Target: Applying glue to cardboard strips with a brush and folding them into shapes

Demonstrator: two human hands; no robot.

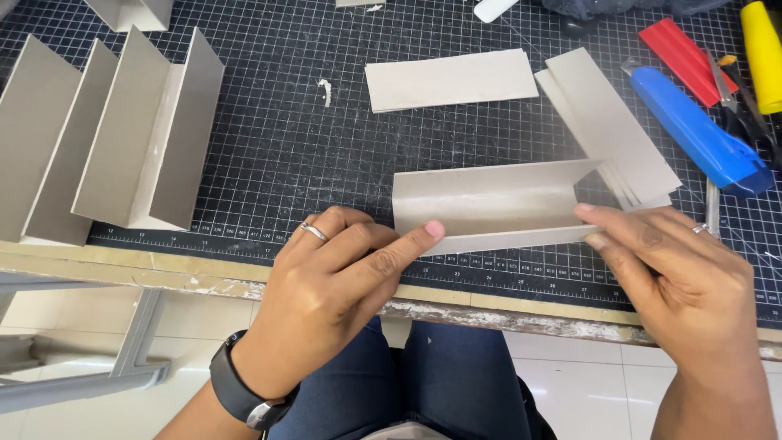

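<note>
The left hand (326, 277) and right hand (668, 269) each pinch an end of the folded grey card strip (489, 208) (standing edgewise) on the cutting mat (277, 147) at the counter's near edge, steadying its crease.

Matt grey cardboard strip (489, 208), gridded rubbery cutting mat (277, 155) (dull black), glossy blue plastic cutter (700, 130)

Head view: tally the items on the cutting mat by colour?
Grey cardboard pieces: 5 – held folded strip, flat strip, fanned stack, two folded channels
Blue utility knife: 1
Red tool: 1
Yellow tool: 1
Total: 8
</note>
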